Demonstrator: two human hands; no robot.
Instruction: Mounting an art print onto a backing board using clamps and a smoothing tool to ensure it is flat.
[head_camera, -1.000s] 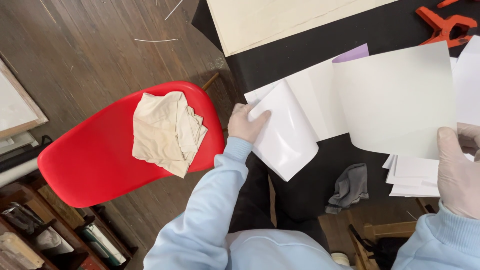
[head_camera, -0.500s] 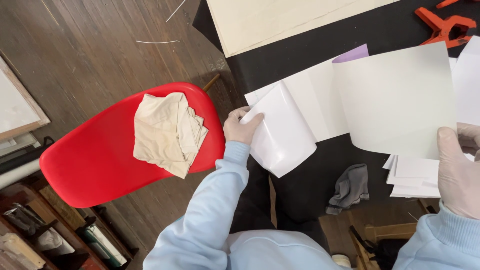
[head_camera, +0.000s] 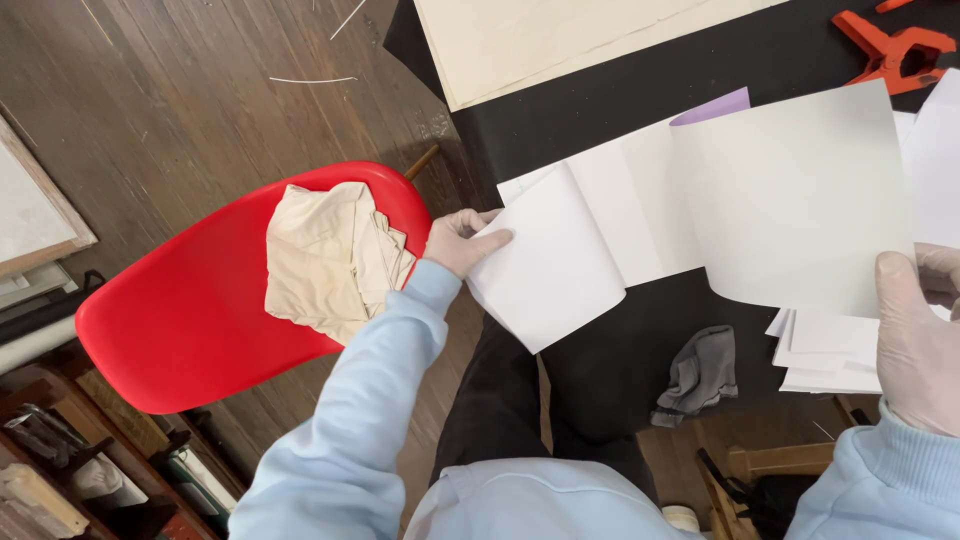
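Note:
My left hand (head_camera: 462, 240), in a thin pale glove, pinches the left edge of a white sheet of paper (head_camera: 560, 265) that curls up off the black table (head_camera: 590, 110). My right hand (head_camera: 915, 335), also gloved, holds a second larger white sheet (head_camera: 800, 195) by its lower right corner, lifted above the table. More white sheets lie under both, with a purple sheet (head_camera: 715, 105) peeking out behind. A small stack of white paper (head_camera: 825, 350) sits by my right hand.
A red plastic chair (head_camera: 200, 310) holding a crumpled beige cloth (head_camera: 330, 260) stands left of the table on a dark wooden floor. A pale wooden board (head_camera: 540, 40) and an orange clamp (head_camera: 895, 50) lie farther back on the table. A grey rag (head_camera: 700, 370) hangs at the table's near edge.
My left hand has shifted slightly left and up along the sheet's edge, and the sheet's curl has flattened a little. My right hand and its sheet have stayed still.

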